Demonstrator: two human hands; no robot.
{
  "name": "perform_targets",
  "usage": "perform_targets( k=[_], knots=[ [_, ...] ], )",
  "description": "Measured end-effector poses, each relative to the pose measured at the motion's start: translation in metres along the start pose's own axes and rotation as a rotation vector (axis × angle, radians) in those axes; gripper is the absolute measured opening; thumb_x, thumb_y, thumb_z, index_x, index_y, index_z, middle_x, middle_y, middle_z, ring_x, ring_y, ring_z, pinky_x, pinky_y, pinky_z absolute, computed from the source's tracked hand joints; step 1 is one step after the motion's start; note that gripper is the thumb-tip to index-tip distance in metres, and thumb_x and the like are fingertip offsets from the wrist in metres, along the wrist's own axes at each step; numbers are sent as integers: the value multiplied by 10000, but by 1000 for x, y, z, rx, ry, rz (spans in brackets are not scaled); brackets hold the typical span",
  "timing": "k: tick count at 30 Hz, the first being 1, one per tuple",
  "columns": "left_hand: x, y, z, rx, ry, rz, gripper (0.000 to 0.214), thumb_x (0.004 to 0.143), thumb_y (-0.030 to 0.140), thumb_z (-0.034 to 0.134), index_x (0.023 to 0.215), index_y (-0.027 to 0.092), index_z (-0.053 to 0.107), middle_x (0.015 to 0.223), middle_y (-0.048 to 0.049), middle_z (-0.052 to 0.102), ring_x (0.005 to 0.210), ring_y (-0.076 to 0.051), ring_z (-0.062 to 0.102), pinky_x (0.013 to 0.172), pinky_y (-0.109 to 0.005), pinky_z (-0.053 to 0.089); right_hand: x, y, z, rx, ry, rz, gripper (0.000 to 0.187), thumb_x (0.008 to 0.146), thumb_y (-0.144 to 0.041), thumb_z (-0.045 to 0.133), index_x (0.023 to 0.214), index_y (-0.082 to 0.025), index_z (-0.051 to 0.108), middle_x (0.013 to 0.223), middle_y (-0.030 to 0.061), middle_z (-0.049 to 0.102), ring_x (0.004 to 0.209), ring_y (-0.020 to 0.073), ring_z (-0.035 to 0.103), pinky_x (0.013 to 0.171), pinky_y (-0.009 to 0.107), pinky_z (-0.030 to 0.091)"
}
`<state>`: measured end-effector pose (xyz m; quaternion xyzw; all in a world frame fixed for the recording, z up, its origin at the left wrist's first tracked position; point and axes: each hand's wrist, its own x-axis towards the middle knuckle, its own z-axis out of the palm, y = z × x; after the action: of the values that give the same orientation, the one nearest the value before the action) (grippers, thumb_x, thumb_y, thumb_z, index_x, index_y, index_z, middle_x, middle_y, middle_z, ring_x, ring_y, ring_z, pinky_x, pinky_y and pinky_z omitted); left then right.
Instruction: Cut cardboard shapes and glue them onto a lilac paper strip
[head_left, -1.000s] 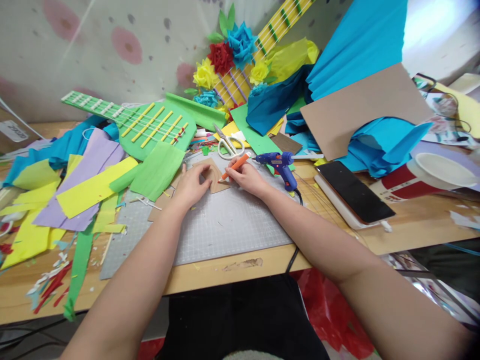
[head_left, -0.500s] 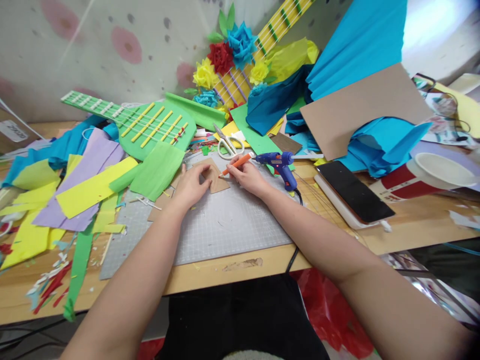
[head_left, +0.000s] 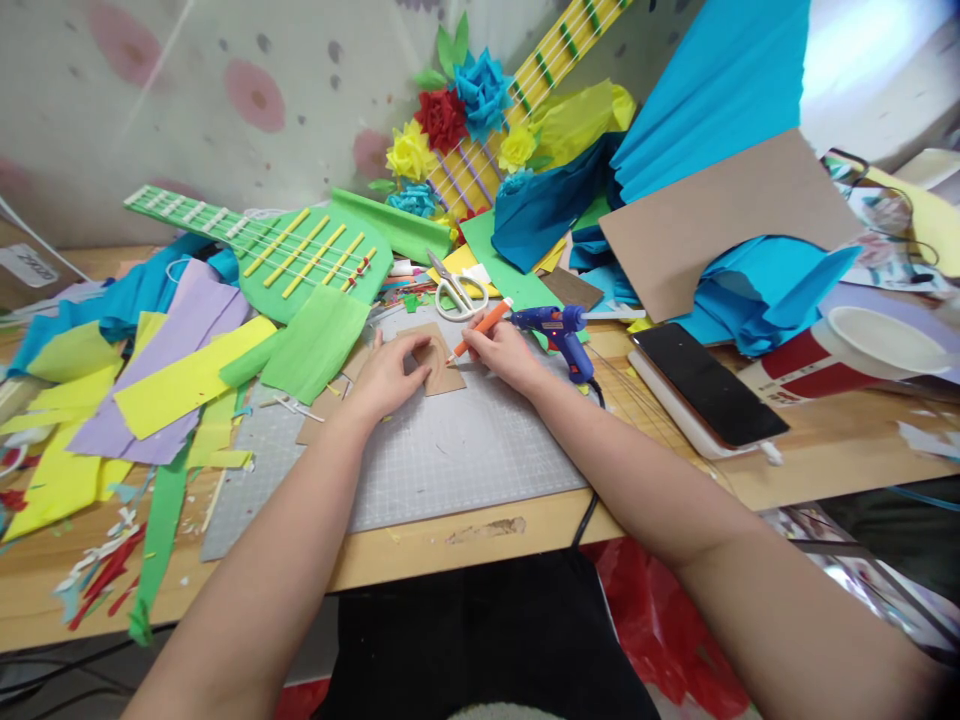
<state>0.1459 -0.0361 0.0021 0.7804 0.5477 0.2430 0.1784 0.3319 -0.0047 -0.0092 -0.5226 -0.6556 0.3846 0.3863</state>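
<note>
A small piece of brown cardboard (head_left: 448, 380) with curved lines drawn on it lies on the grey cutting mat (head_left: 457, 450). My left hand (head_left: 388, 375) rests on its left side, fingers spread and pressing it down, thumb apart from the index finger. Pinched in my right hand (head_left: 499, 350) is an orange pen (head_left: 487, 325), its tip at the cardboard's right part. White-handled scissors (head_left: 459, 290) lie just beyond the pen. To the right of my right hand sits a blue glue gun (head_left: 559, 335), its cord running down the mat's right edge.
A green paper guitar (head_left: 307, 260) lies at the back left, with crepe paper strips (head_left: 172, 370) before it. Paper flowers (head_left: 442, 115) adorn a yellow guitar behind. On the right are a phone (head_left: 709, 382), a paper cup (head_left: 832, 355) and a large cardboard sheet (head_left: 720, 210).
The cardboard piece has shifted slightly right and toward me, with the left hand on it. The pen stands a little steeper, its tip slightly farther right and nearer me.
</note>
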Motion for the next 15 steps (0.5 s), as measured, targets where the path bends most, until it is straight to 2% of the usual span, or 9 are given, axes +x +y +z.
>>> perform_targets(
  k=[4,13,15],
  knots=[
    [1,-1,0,-5,1,-8,395,743,252,541,1134,200,559,1189,-57,608,1087,-198,558,1122,-478,40,-2,-5,0,16,-65,-24,109,749,-288,479,698,-201,437,551,-35,511,516,100,472,537,232,366],
    [1,-2,1,-4,3,-9,389,742,240,548,1129,205,555,1183,-58,612,1096,-202,552,1116,-496,40,-5,-8,2,16,-125,-20,76,748,-250,480,708,-209,430,548,-40,504,502,101,474,525,231,367],
    [1,-2,1,-6,3,-10,394,739,239,550,1131,206,554,1184,-59,611,1095,-203,553,1116,-496,42,-4,-7,2,4,-105,-27,86,751,-260,479,705,-210,427,552,-39,500,506,103,469,527,232,364]
  ],
)
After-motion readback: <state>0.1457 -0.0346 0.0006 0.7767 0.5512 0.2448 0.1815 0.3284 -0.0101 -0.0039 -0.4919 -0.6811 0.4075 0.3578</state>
